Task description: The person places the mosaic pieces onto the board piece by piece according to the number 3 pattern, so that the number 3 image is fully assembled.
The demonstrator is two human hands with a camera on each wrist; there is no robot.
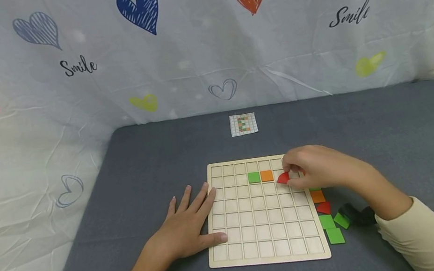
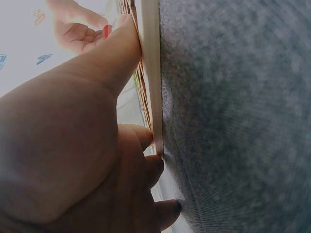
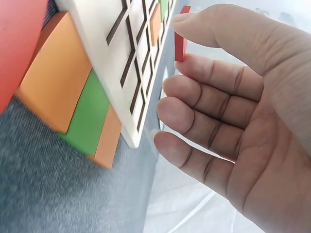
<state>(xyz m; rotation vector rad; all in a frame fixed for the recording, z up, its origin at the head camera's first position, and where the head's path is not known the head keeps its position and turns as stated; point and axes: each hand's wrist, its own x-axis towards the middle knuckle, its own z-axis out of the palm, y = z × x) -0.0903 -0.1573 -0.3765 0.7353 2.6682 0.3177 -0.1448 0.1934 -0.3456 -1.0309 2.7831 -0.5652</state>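
Observation:
A pale wooden grid board (image 1: 256,231) lies on the dark cloth. One green square tile (image 1: 254,177) and one orange square tile (image 1: 267,176) sit side by side in its second row. My right hand (image 1: 320,166) pinches a red tile with a rounded edge (image 1: 282,178) between thumb and index finger, over the board just right of the orange tile. In the right wrist view this red tile (image 3: 181,36) shows edge-on, the other fingers loosely bent. My left hand (image 1: 183,231) rests at the board's left edge with fingers spread, its thumb on the rim.
Loose tiles lie along the board's right side: orange (image 1: 317,196), red (image 1: 323,208) and several green (image 1: 335,236). Behind the board is a small card (image 1: 243,124) with a printed grid pattern. A white curtain (image 1: 180,65) with hearts hangs behind the table.

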